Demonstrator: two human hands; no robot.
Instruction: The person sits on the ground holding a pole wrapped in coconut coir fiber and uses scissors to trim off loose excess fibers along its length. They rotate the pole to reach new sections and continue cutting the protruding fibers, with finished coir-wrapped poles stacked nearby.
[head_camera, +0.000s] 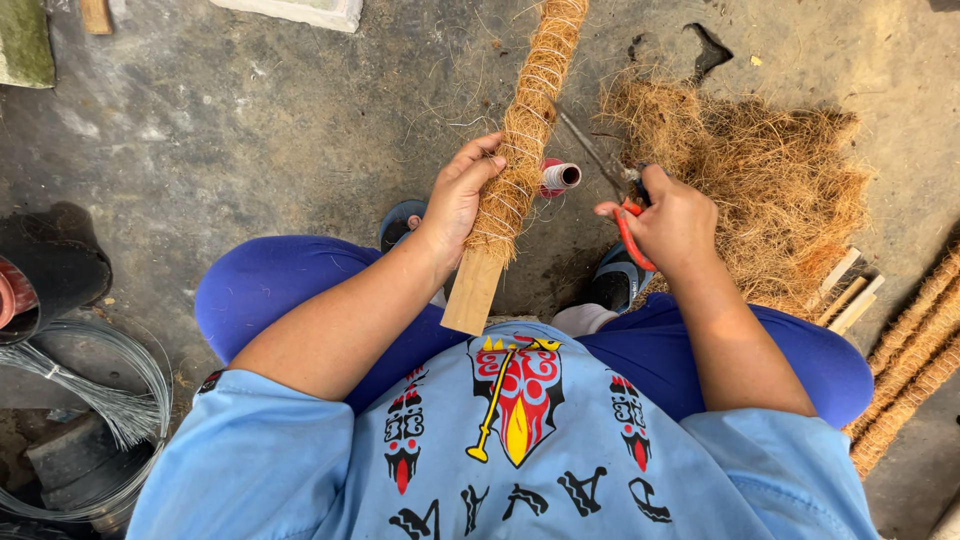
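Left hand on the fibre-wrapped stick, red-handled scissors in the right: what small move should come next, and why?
Probably bring the scissors in the right hand to the thread near the spool. The left hand grips the wrapped stick, whose binding reaches its bare wooden end.

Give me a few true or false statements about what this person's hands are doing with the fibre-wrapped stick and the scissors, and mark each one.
1. The left hand grips the fibre-wrapped stick. True.
2. The right hand is empty. False: it holds scissors with red handles.
3. The bare wooden end of the stick points toward the person. True.
4. The spool of thread sits on the person's lap. False: it lies on the ground beyond the stick.
5. A pile of loose brown fibre lies on the ground by the right hand. True.
6. The coil of wire lies at the person's right. False: it is at the left.
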